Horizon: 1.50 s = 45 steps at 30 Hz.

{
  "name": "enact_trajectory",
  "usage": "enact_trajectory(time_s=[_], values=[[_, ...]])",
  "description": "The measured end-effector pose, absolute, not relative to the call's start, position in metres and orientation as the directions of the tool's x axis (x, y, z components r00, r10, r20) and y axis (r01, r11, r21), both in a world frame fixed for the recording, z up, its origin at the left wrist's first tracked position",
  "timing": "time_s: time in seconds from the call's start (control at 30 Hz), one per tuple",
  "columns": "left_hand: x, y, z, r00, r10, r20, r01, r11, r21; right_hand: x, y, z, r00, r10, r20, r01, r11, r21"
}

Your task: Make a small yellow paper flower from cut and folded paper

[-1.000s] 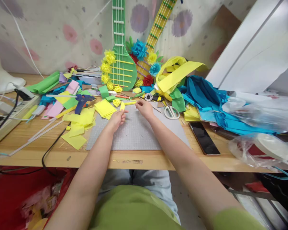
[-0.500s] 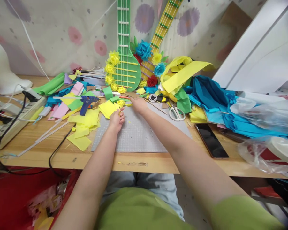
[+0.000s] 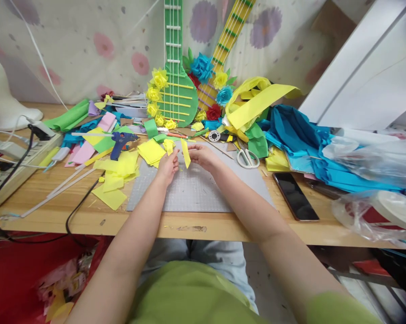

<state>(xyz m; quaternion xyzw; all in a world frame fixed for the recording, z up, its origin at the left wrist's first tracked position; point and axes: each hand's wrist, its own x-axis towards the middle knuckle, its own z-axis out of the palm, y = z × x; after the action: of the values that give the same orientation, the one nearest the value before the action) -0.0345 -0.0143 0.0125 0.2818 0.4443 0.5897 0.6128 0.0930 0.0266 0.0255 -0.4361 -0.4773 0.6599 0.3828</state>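
My left hand (image 3: 169, 168) pinches a small crumpled yellow paper flower (image 3: 169, 146) above the grey cutting mat (image 3: 203, 193). Facing it, my right hand (image 3: 202, 156) grips a narrow yellow paper strip (image 3: 186, 153) that hangs down from the fingertips. The flower and the strip are a short gap apart. Left of my left hand lies a stack of yellow paper squares (image 3: 151, 152). Farther left, a blue glue gun (image 3: 118, 143) rests on coloured paper. Behind my hands, a green paper guitar (image 3: 179, 103) stands upright, edged with yellow flowers.
White-handled scissors (image 3: 248, 158) lie at the mat's right, with a phone (image 3: 295, 196) beyond. Blue crepe paper (image 3: 290, 130) and a yellow paper band (image 3: 260, 108) fill the back right. A power strip (image 3: 24, 166) with cables sits at the left.
My right hand has drawn back toward me from the clutter behind the mat and now has a yellow strip in it. My left hand has shifted slightly right.
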Motion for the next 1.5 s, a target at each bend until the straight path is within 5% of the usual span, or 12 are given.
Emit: enact_trajectory(time_s=[0.23, 0.57, 0.73, 1.3, 1.5], values=[[-0.019, -0.021, 0.007, -0.076, 0.982, -0.17, -0.261, 0.145, 0.954, 0.106, 0.0, 0.021, -0.335, 0.875, -0.351, -0.133, -0.413, -0.901], [-0.014, -0.022, 0.008, -0.147, 0.974, -0.171, -0.191, 0.142, 0.971, 0.114, -0.001, 0.013, -0.268, 0.941, -0.207, -0.008, -0.217, -0.976], [-0.015, -0.022, 0.007, -0.137, 0.977, -0.164, -0.233, 0.129, 0.964, 0.107, 0.0, 0.005, -0.152, 0.978, -0.14, 0.004, -0.141, -0.99], [-0.015, -0.02, 0.001, -0.086, 0.982, -0.168, -0.214, 0.146, 0.966, 0.103, -0.002, 0.003, -0.143, 0.977, -0.155, 0.034, -0.152, -0.988], [-0.016, -0.02, 0.009, 0.072, 0.975, -0.21, -0.433, 0.22, 0.874, 0.111, 0.002, 0.009, -0.068, 0.99, -0.121, -0.074, -0.126, -0.989]])
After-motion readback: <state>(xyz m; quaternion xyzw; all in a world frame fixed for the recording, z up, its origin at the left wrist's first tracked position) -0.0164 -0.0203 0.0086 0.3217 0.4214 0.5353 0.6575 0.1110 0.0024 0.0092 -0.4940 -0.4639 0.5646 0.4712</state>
